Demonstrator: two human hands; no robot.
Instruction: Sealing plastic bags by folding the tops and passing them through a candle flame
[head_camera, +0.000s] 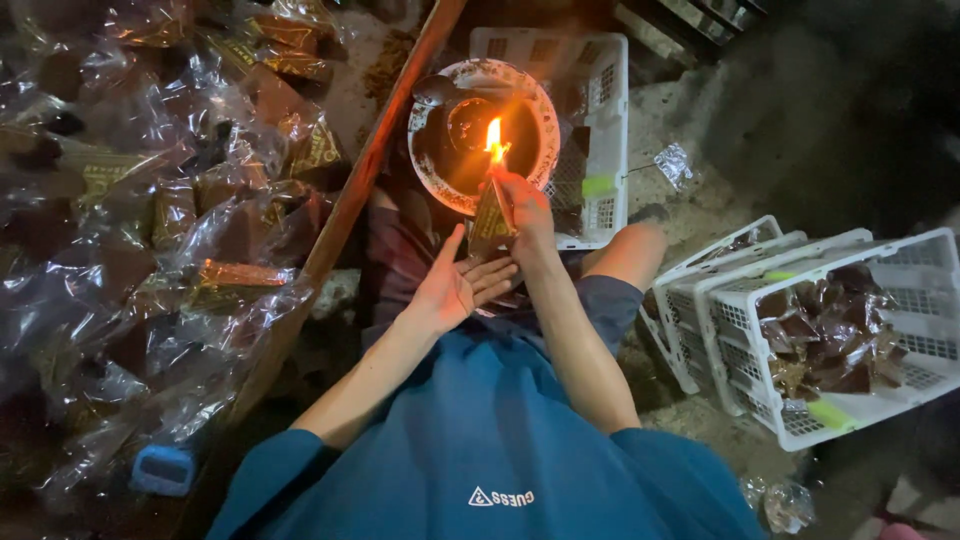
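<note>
My right hand (527, 205) grips a small triangular plastic packet (492, 218) with a gold and brown print and holds its top edge at a flame (494, 140). The flame burns over a round patterned bowl (437, 176) of dark liquid that rests on an upturned white crate (600, 120). My left hand (456, 287) lies palm up just below the packet, fingers spread, holding nothing. I sit with bare knees and a blue shirt below the hands.
A large heap of clear plastic bags with gold-printed packets (150, 230) fills the left side behind a slanted wooden pole (350, 200). At the right, stacked white crates (760, 380) hold several dark sealed packets (825, 340). A blue object (160, 468) lies at the lower left.
</note>
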